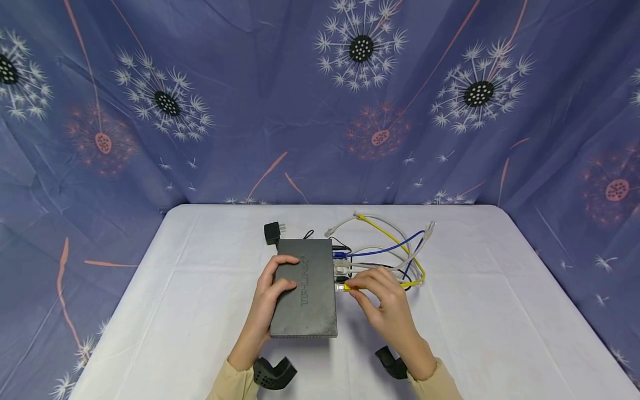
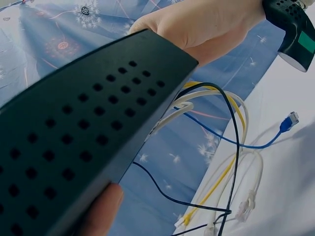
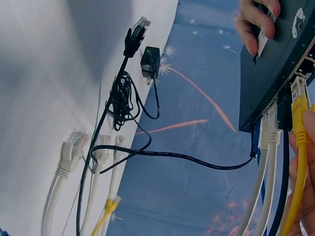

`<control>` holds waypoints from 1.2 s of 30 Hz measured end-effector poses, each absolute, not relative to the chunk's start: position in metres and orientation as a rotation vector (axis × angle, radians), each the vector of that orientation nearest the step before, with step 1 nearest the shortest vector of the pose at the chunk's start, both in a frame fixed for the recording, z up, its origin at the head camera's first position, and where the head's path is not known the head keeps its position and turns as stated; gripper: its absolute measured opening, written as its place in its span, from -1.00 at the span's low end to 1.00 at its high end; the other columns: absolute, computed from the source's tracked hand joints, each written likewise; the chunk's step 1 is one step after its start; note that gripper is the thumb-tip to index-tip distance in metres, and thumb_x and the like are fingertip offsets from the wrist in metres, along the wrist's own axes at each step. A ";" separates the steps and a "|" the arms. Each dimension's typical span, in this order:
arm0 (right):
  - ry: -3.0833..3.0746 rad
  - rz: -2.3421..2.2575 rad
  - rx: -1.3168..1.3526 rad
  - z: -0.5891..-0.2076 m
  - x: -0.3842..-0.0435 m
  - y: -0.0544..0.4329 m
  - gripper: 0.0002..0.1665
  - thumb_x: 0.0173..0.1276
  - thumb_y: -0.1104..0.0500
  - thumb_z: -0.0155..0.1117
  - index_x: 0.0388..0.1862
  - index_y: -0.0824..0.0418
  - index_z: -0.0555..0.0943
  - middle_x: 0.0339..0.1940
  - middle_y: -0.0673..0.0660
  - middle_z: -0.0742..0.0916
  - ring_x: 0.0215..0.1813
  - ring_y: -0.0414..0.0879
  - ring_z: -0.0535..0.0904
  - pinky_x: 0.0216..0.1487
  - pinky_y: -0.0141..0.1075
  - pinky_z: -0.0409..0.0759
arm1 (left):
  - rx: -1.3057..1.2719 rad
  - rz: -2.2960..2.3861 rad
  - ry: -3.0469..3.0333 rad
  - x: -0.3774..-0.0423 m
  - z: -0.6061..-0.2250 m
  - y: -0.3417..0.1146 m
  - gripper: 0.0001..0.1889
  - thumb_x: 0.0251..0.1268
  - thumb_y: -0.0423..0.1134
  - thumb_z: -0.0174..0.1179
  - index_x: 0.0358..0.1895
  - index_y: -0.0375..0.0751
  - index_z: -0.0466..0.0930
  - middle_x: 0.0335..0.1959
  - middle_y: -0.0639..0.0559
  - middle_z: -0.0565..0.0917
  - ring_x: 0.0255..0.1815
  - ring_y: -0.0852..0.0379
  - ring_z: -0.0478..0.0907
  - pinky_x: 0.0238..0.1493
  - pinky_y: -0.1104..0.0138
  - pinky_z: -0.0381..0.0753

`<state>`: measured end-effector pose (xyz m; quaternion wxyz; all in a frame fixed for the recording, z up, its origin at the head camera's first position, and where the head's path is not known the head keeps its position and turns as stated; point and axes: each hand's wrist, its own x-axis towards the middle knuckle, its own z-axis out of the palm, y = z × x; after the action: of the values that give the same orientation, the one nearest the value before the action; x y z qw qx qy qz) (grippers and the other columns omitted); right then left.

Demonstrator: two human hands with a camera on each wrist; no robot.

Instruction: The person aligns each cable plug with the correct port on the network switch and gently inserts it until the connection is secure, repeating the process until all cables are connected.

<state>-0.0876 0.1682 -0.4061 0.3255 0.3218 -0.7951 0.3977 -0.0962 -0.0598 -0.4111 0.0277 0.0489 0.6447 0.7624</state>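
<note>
A dark grey TP-LINK network switch [image 1: 312,311] is held by my left hand [image 1: 265,291], thumb and a finger on its top face and a fingertip [image 2: 106,209] under its vented side. My right hand [image 1: 387,303] pinches the plug end of a yellow Ethernet cable [image 3: 299,120]. Its clear connector [image 3: 298,88] is right at the port row, mostly outside the socket. Farther along the same row, white cables [image 3: 266,130], a black cable [image 3: 284,115] and a blue cable [image 1: 340,255] are plugged in.
A black power adapter [image 1: 272,233] lies behind the switch, with a coiled thin cord [image 3: 118,101]. Free cable ends lie on the white table [image 1: 200,289], including a black plug [image 3: 135,39], a white plug [image 3: 73,150] and a blue plug [image 2: 290,121]. A patterned curtain [image 1: 280,111] surrounds the table.
</note>
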 end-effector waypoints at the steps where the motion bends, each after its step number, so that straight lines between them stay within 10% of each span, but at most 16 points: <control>1: -2.084 1.034 0.843 -0.406 -0.088 0.168 -0.73 -0.02 0.42 0.42 -0.29 0.19 0.71 -0.30 -0.04 0.69 -0.21 -0.11 0.54 -0.10 -0.33 0.38 | 0.151 2.352 1.994 -0.096 -0.411 -0.060 -0.58 0.10 -0.47 -0.02 0.09 -0.21 0.47 0.16 -0.09 0.37 0.07 -0.07 0.30 0.01 0.14 0.25; 36: -2.036 1.099 0.839 -0.409 -0.084 0.163 -0.67 -0.05 0.50 0.40 -0.26 0.24 0.70 -0.32 0.03 0.67 -0.26 -0.08 0.55 -0.16 -0.40 0.42 | 0.177 2.351 1.979 -0.095 -0.413 -0.055 -0.58 0.12 -0.46 -0.05 0.09 -0.16 0.47 0.11 -0.11 0.37 0.00 -0.08 0.29 -0.05 0.16 0.28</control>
<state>-0.0840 0.1631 -0.4086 0.3336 0.3214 -0.7798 0.4211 -0.0952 -0.0549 -0.4130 0.0318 0.0574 0.6425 0.7635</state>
